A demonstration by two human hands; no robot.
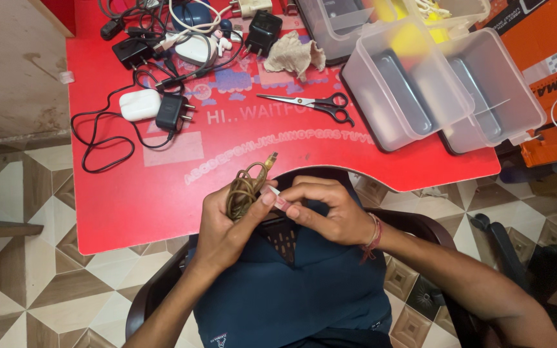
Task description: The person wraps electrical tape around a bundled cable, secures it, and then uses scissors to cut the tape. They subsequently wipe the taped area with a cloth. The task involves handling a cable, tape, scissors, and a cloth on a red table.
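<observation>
Left hand (224, 222) grips a coiled cable (245, 190); right hand (330, 209) fingers pinch its strip (277, 197).

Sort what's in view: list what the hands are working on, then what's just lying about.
In hand:
left hand gripping coiled cable
right hand pinching small pinkish strip

Lying about:
scissors
clear plastic bins
crumpled cloth
black chargers
white earbud case

Home workspace, patterned tile floor (53, 283), red desk (162, 193), chargers (172, 111), plastic boxes (407, 84)
</observation>
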